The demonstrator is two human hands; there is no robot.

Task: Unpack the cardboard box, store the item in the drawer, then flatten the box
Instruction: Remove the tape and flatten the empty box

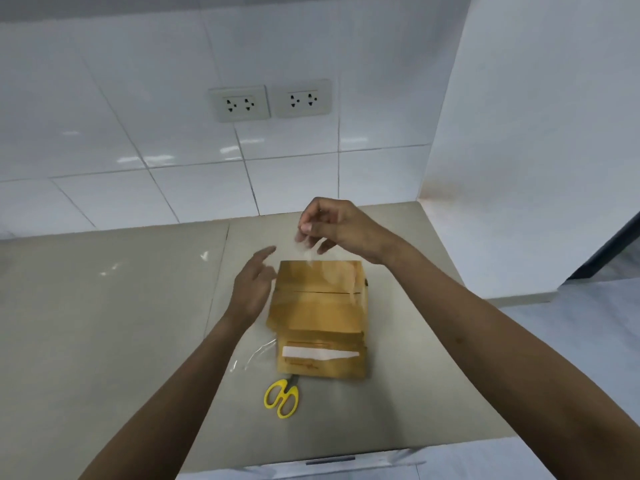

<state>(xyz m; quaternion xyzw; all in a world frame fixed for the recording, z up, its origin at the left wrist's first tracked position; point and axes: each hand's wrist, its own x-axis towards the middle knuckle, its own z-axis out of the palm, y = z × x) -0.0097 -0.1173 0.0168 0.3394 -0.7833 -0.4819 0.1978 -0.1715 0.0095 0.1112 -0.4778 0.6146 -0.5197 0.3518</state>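
Note:
A small brown cardboard box (320,317) stands on the grey counter, its top flaps closed along a seam and a white label on its near side. My right hand (337,225) hovers above the box's far edge, fingers pinched on a strip of clear tape (308,249) that rises from the box top. My left hand (251,289) sits against the box's left side, fingers spread, index pointing toward the tape. The box's contents are hidden.
Yellow-handled scissors (281,398) lie just in front of the box. A loose piece of clear tape (256,353) lies at the box's left front corner. The counter (104,306) meets a tiled wall with two socket plates (270,102). A drawer handle (330,461) shows below the counter's front edge.

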